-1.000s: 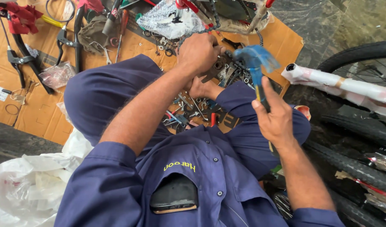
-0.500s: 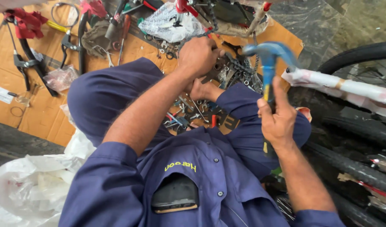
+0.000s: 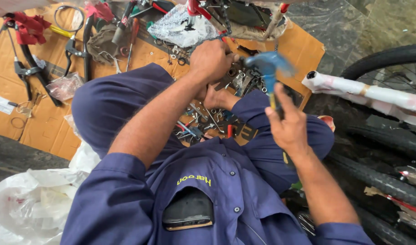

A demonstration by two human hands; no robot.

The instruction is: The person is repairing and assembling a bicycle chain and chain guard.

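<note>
Left arm: bare forearm stretched forward, sleeve rolled at the elbow.
Left hand (image 3: 211,59): fist closed, knuckles up.
Right arm: bent, forearm raised.
Right hand (image 3: 287,124): fingers curled shut in a grip, thumb uppermost.

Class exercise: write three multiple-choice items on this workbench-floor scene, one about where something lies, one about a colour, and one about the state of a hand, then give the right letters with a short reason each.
1. Where is the bicycle wheel?
A. to the person's right
B. on the cardboard
C. behind the plastic bag

2. What colour is the hammer head?
A. red
B. blue
C. yellow

3. What is the right hand doing?
A. resting open on a knee
B. gripping the hammer handle
C. holding pliers

Answers: 1 A, the tyre curves along the right edge of the view. 2 B, the blurred head shows blue above the hand. 3 B, the fingers wrap the handle while the left hand rests on small metal parts.
</note>
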